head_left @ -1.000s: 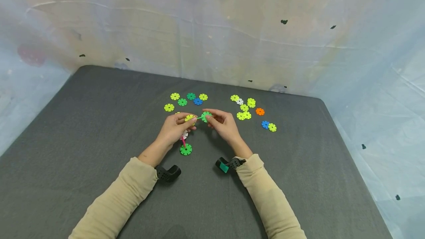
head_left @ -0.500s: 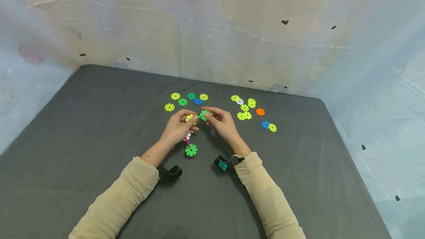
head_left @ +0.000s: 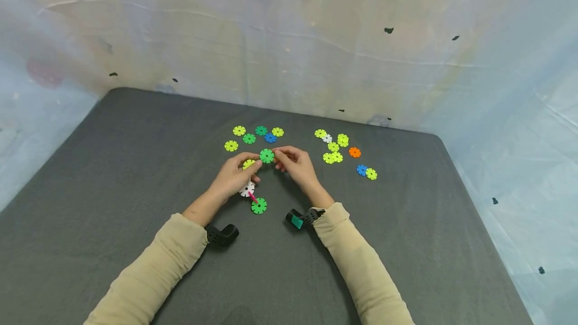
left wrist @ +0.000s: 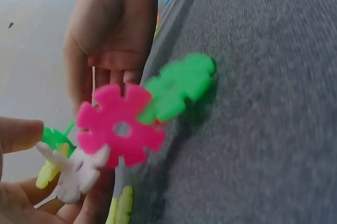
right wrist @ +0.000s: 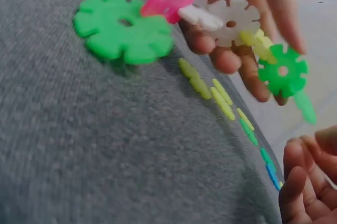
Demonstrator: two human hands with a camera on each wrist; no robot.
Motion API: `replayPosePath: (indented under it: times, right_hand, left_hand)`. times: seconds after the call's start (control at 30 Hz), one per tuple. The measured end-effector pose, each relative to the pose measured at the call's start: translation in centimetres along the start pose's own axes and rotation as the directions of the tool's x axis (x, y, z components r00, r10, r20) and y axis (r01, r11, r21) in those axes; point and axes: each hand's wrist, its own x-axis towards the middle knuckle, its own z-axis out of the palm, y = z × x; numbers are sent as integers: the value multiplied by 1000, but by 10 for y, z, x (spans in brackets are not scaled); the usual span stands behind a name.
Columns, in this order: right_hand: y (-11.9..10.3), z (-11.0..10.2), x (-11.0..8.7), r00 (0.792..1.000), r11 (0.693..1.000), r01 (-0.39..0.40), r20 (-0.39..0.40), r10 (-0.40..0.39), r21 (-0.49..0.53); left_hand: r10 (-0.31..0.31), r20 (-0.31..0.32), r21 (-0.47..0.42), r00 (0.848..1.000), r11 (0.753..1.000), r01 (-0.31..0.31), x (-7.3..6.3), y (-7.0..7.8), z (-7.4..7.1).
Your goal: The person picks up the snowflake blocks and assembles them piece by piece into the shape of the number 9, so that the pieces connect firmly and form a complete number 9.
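A chain of slotted plastic discs hangs from my left hand (head_left: 235, 174), whose thumb and fingers pinch it near the yellow disc (head_left: 249, 165). At the chain's upper end a green disc (head_left: 267, 156) faces the head camera. Below the hand come a white disc (head_left: 247, 189), a pink disc (left wrist: 121, 128) and a larger-looking green disc (head_left: 259, 206) low over the cloth. My right hand (head_left: 295, 165) is just right of the upper green disc. In the right wrist view a small gap separates its bent fingers (right wrist: 295, 155) from the chain's light green end piece (right wrist: 305, 107).
Behind the left hand lie several yellow, green and blue discs, among them a blue disc (head_left: 270, 138). Farther right are several yellow discs (head_left: 333, 147), a white disc (head_left: 327, 138) and an orange disc (head_left: 354, 152). A grey cloth (head_left: 149, 164) covers the table.
The right fingers have come off the upper green disc. My left hand has shifted slightly left with the chain, and that green disc now shows its full face.
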Motion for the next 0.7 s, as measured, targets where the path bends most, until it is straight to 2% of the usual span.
replayPosePath:
  times: [0.17, 0.33, 0.43, 0.57, 0.7]
  right_hand:
    - [-3, 7, 1, 999, 993, 6, 43, -1, -120]
    - [-3, 17, 7, 994, 957, 27, 107, 5, -289]
    - [-6, 23, 11, 989, 931, 54, 149, 0, -362]
    - [-8, 30, 17, 986, 903, 73, 167, -1, -424]
    - [-7, 37, 24, 982, 864, 139, 181, -57, -484]
  left_hand:
    - [-30, -8, -94, 1000, 995, 29, 0, -1, -5]
    - [-41, -44, -164, 998, 986, 33, -2, -2, -9]
    - [-44, -69, -146, 997, 989, 33, -1, -6, -13]
    - [-51, -98, -106, 994, 994, 40, -2, -9, -17]
    - [-74, -129, -136, 989, 989, 56, -2, -11, -20]
